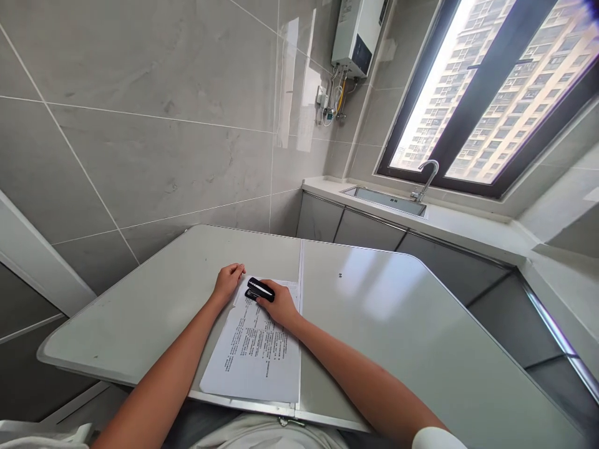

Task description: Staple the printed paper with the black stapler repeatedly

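Observation:
Printed sheets of paper point(253, 368) lie on the table in front of me, their lower edge close to the table's front rim. My right hand point(282, 304) is closed round the back part of a black stapler point(260, 289), over the upper part of the paper. The stapler's front end points left, its jaws apart. Just left of the stapler, my left hand point(229, 279) rests by the paper's top left corner with its fingers curled together. Whether anything small sits in those fingers is hidden.
The pale table point(374, 337) has a metal seam point(301, 262) down its middle. Behind it stands a counter with a sink point(386, 199) and a tap point(425, 178) under a window. A water heater point(358, 37) hangs on the tiled wall.

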A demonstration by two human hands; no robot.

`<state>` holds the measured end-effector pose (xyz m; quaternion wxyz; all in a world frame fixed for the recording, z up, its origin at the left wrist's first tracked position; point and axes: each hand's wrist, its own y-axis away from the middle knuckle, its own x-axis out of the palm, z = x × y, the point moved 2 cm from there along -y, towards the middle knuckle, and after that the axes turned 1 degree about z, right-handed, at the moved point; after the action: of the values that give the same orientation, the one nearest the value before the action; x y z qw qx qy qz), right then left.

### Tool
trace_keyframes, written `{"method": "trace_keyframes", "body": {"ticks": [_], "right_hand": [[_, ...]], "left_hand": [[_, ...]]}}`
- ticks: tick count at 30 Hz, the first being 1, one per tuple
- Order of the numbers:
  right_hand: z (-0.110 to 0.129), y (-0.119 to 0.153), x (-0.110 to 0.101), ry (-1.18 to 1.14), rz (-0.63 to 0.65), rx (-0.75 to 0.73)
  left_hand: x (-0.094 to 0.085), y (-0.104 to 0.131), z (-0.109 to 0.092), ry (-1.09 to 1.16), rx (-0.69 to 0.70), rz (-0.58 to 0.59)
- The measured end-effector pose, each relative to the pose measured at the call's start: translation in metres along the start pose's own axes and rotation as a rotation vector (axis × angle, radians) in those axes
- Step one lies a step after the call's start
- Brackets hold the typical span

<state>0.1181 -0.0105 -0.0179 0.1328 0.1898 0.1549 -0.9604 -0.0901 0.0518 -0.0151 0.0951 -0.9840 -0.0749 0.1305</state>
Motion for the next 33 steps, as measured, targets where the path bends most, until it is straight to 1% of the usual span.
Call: {"method": "trace_keyframes", "body": {"ticks": [2,3,4,5,6,7,8,9,11,12,14,15,16,18,20,22,25,26,28,33], "right_hand": [[0.003,-0.007,0.011,0.018,0.005,0.021],[0.005,-0.010,0.013,0.013,0.018,0.020],[0.005,-0.013,0.010,-0.004,0.048,0.007],[0.005,-0.015,0.003,-0.030,0.101,-0.020],[0.003,-0.017,-0.009,-0.046,0.163,-0.057],[-0.002,-0.018,-0.027,-0.041,0.219,-0.091],[-0.009,-0.019,-0.048,0.011,0.261,-0.112],[-0.018,-0.019,-0.075,0.132,0.219,-0.103],[-0.040,-0.016,-0.135,0.468,-0.021,-0.001],[-0.051,-0.012,-0.162,0.535,-0.087,0.038],[-0.069,-0.002,-0.205,0.604,-0.126,0.080],[-0.077,0.004,-0.220,0.629,-0.132,0.087],[-0.082,0.009,-0.230,0.647,-0.126,0.087],[-0.090,0.016,-0.239,0.669,-0.116,0.077],[-0.095,0.019,-0.239,0.677,-0.124,0.068],[-0.096,0.017,-0.233,0.675,-0.152,0.070],[-0.092,0.003,-0.215,0.651,-0.186,0.068],[-0.089,-0.004,-0.204,0.639,-0.190,0.063],[-0.080,-0.023,-0.176,0.616,-0.182,0.045],[-0.053,-0.090,-0.087,0.580,-0.094,0.014]], "left_hand": [[-0.002,-0.003,0.004,-0.023,0.003,0.035],[-0.003,-0.004,0.005,-0.028,0.003,0.045],[-0.003,-0.004,0.005,-0.042,0.007,0.049],[-0.002,-0.004,0.006,-0.062,0.015,0.048],[-0.002,-0.003,0.005,-0.086,0.028,0.047],[0.000,-0.002,0.005,-0.111,0.041,0.046],[0.001,-0.001,0.005,-0.135,0.054,0.045],[0.003,0.001,0.004,-0.151,0.064,0.045],[0.006,0.003,0.005,-0.156,0.066,0.050],[0.008,0.004,0.005,-0.155,0.064,0.052],[0.010,0.005,0.006,-0.150,0.057,0.051],[0.010,0.005,0.006,-0.147,0.054,0.049],[0.010,0.005,0.007,-0.144,0.051,0.046],[0.010,0.005,0.007,-0.140,0.048,0.041],[0.010,0.006,0.007,-0.142,0.047,0.040],[0.009,0.006,0.007,-0.152,0.044,0.042],[0.009,0.005,0.007,-0.171,0.037,0.047],[0.009,0.005,0.007,-0.176,0.035,0.052],[0.010,0.005,0.008,-0.182,0.031,0.062],[0.009,0.004,0.009,-0.207,0.027,0.063]]}}
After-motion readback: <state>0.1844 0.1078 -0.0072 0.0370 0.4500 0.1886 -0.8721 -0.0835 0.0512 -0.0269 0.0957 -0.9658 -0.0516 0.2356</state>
